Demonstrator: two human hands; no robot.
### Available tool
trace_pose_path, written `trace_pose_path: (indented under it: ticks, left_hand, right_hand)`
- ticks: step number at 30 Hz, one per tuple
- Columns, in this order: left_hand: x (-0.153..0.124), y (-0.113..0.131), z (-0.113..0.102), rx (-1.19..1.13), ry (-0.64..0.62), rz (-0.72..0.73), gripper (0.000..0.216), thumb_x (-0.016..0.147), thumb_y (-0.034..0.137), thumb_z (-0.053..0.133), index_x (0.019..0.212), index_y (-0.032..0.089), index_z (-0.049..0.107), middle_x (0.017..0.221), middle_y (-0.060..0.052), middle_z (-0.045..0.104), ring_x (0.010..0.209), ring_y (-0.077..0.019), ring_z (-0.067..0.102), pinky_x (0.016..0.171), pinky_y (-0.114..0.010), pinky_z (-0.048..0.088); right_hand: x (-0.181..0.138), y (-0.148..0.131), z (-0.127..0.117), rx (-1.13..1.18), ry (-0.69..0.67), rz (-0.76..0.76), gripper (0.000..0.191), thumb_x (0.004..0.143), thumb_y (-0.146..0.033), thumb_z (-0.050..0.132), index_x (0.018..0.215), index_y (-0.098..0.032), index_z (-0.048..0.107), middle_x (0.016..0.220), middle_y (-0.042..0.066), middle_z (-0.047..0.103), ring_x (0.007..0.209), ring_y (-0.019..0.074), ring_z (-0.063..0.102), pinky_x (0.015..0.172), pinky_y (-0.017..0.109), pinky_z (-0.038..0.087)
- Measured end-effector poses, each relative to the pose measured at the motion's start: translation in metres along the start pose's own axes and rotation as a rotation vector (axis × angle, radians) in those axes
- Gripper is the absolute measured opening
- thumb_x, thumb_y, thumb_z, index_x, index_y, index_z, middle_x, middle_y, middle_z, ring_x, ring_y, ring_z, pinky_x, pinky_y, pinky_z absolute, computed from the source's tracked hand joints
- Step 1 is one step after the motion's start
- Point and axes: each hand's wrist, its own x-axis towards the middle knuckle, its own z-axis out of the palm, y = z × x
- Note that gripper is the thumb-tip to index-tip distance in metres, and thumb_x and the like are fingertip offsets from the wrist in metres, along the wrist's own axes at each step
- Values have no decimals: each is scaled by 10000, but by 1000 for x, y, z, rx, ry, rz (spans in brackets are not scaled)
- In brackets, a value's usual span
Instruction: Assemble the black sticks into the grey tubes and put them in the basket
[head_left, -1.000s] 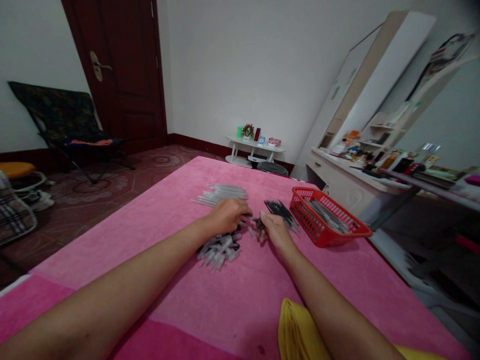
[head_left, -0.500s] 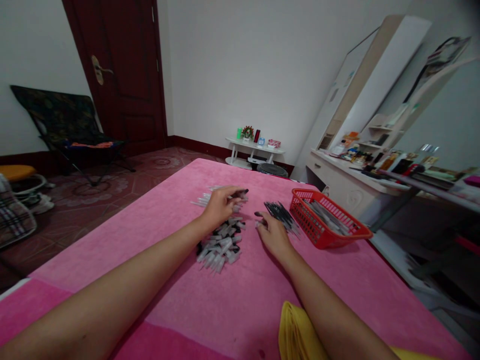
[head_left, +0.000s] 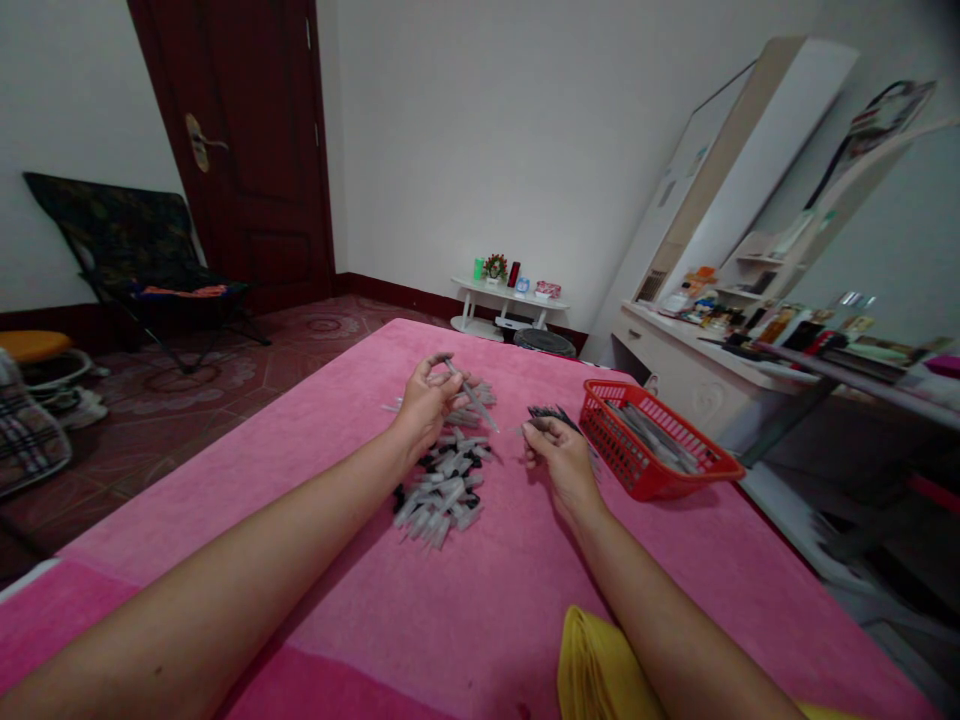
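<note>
My left hand (head_left: 427, 402) is raised a little above the pink cloth (head_left: 480, 590), fingers closed round a thin clear pen tube (head_left: 469, 392) that slants down to the right. My right hand (head_left: 559, 455) is closed in a pinch on a small thin dark piece, close to a bundle of black refills (head_left: 551, 414). Between and below the hands lies a heap of small grey and black pen parts (head_left: 442, 488). A row of clear tubes (head_left: 420, 400) lies behind my left hand, partly hidden by it.
A red plastic basket (head_left: 651, 478) holding finished pens stands right of my right hand. Something yellow (head_left: 592, 665) lies at the near edge. Beyond the bed are a dark door (head_left: 247, 150), a folding chair (head_left: 127, 250), a small white table (head_left: 510, 300) and a cluttered dresser (head_left: 750, 350).
My left hand lifted from the heap with a clear tube and turned it upward. My right hand drew back from the middle and closed near the black refills.
</note>
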Motion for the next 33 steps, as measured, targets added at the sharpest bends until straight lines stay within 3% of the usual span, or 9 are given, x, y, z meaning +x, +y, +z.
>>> trace_pose_path:
  ticks: [4,16,22,29,33]
  left_hand:
    - [1,-3,0,-37,35,-36,369,704,44,662,962,191,445,738,-3,648,732,-187,699,590,-243,550]
    - [5,-7,-3,-64,54,-58,354,687,15,676,833,178,398,683,35,590,756,-186,702,677,-286,577]
    - [1,-6,0,-29,56,-70,351,670,28,703,816,169,417,692,15,621,740,-182,699,666,-287,578]
    - [-5,-7,4,11,2,-159,184,715,25,664,793,118,526,739,-55,684,689,-155,688,647,-255,573]
    - [-8,-9,5,-15,19,-236,162,729,7,644,765,119,534,737,-58,691,693,-156,685,645,-256,576]
  right_hand:
    - [-3,-5,4,123,-19,46,328,570,-313,793,791,-149,614,652,17,662,526,116,601,484,213,500]
    - [-4,-7,3,98,4,-44,277,645,-323,746,816,-163,598,691,16,673,568,124,625,514,219,516]
    - [-6,-10,5,-19,-5,-98,282,658,-350,728,821,-172,582,675,8,656,574,139,631,533,244,526]
    - [-4,-2,3,-385,53,-330,186,730,-332,647,821,-179,594,757,31,640,663,165,628,643,293,533]
    - [-6,-7,2,-384,88,-318,160,705,-317,646,768,-182,587,702,31,638,614,163,611,584,286,526]
